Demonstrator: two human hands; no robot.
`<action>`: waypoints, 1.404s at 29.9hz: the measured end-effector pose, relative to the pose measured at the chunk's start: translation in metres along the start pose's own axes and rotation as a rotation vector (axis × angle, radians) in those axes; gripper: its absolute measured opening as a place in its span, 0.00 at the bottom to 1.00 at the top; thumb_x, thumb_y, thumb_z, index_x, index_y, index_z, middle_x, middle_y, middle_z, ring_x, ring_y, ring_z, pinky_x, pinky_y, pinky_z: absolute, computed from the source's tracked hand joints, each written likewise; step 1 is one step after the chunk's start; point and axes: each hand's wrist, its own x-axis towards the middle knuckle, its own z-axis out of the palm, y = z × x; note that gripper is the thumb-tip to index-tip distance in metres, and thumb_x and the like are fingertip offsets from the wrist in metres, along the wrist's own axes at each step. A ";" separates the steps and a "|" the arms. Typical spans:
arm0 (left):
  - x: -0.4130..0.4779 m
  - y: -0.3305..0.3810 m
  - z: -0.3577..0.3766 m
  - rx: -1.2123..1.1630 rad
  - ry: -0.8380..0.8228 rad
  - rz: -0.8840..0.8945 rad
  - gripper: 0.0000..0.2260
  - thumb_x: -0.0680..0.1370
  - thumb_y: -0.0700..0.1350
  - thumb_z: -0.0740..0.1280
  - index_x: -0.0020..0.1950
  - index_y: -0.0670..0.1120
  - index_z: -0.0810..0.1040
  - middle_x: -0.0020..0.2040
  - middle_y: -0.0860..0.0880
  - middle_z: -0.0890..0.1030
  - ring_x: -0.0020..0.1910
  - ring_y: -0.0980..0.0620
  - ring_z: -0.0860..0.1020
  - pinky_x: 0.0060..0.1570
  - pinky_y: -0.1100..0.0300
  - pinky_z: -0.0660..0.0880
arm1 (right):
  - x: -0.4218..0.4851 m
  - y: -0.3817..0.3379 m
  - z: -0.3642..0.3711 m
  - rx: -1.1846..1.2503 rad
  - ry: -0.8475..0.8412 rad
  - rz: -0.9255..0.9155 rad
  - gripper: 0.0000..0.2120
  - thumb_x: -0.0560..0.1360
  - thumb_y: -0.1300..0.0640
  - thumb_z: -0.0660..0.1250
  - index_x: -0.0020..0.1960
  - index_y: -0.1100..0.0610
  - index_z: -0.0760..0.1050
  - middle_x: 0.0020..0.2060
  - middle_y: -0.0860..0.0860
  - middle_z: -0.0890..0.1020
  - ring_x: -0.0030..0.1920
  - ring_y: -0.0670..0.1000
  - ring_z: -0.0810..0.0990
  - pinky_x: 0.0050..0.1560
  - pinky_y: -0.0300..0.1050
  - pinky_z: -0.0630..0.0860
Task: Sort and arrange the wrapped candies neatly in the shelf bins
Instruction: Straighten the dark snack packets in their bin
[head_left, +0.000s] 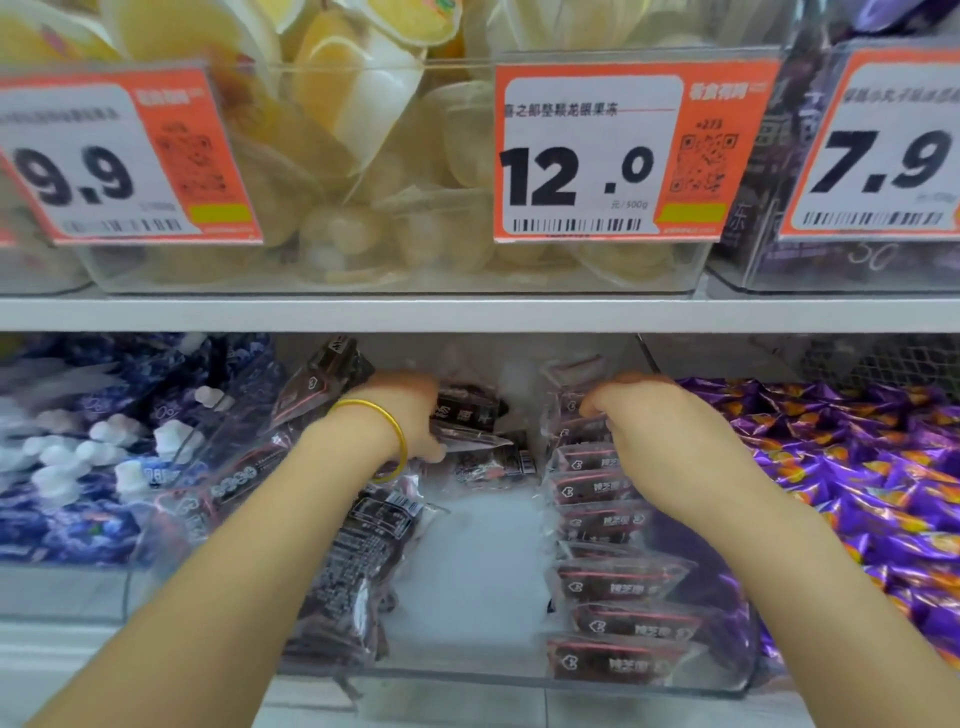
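Note:
A clear plastic bin (467, 680) on the lower shelf holds dark brown wrapped candies. Along its right side they stand in a neat row (618, 587); on the left they lie in a loose pile (353, 566). My left hand (410, 415), with a gold bangle on the wrist, reaches deep into the bin and grips a dark candy pack (467, 415) at the back. My right hand (649, 415) curls its fingers over the far end of the neat row, on the rearmost packs. White bin floor (478, 561) shows between the two groups.
Left bin holds blue-and-white wrapped sweets (93, 457); right bin holds shiny purple-orange candies (857, 467). The white shelf edge (467, 312) hangs just above my hands. Upper bins carry yellow jelly cups (363, 156) and orange price tags (608, 156).

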 end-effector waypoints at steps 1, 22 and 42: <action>0.001 -0.003 0.006 0.002 0.027 -0.016 0.14 0.73 0.47 0.69 0.56 0.43 0.76 0.54 0.43 0.79 0.52 0.42 0.78 0.51 0.53 0.76 | -0.001 0.000 0.000 0.002 0.002 -0.003 0.21 0.73 0.71 0.57 0.60 0.54 0.74 0.54 0.54 0.78 0.55 0.57 0.75 0.52 0.52 0.75; -0.027 -0.001 -0.011 -0.833 0.422 0.289 0.09 0.79 0.45 0.64 0.57 0.52 0.79 0.53 0.55 0.81 0.54 0.56 0.78 0.62 0.57 0.71 | 0.009 -0.012 -0.004 0.702 0.083 0.050 0.10 0.73 0.54 0.70 0.51 0.57 0.74 0.41 0.52 0.80 0.40 0.51 0.79 0.42 0.45 0.74; 0.029 0.046 0.003 -0.832 0.799 0.055 0.12 0.78 0.45 0.65 0.56 0.39 0.78 0.55 0.39 0.80 0.57 0.42 0.76 0.55 0.57 0.67 | -0.014 0.012 -0.009 -0.014 0.150 0.139 0.10 0.78 0.57 0.58 0.57 0.52 0.75 0.52 0.50 0.80 0.57 0.55 0.71 0.49 0.47 0.72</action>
